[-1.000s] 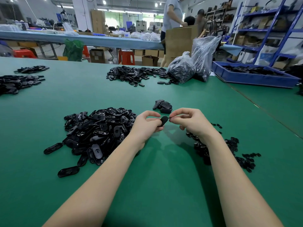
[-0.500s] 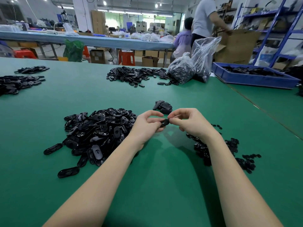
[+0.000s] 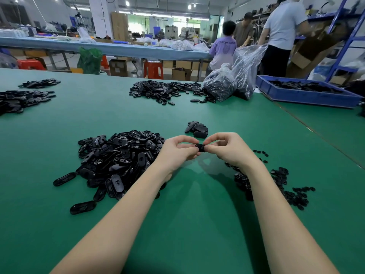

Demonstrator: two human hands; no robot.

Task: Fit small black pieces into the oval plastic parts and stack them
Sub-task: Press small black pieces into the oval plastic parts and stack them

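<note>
A big heap of oval parts (image 3: 118,161) is lying on the green table (image 3: 197,224), to the left of the hands. The left hand (image 3: 175,153) is curling its fingers and pinching 1 black oval part (image 3: 200,148), held up just above the table. The right hand (image 3: 231,149) is pinching the same part from the other side. Right of the hands, small black pieces (image 3: 276,186) are lying scattered. A little stack of done parts (image 3: 196,127) is sitting just behind the hands.
</note>
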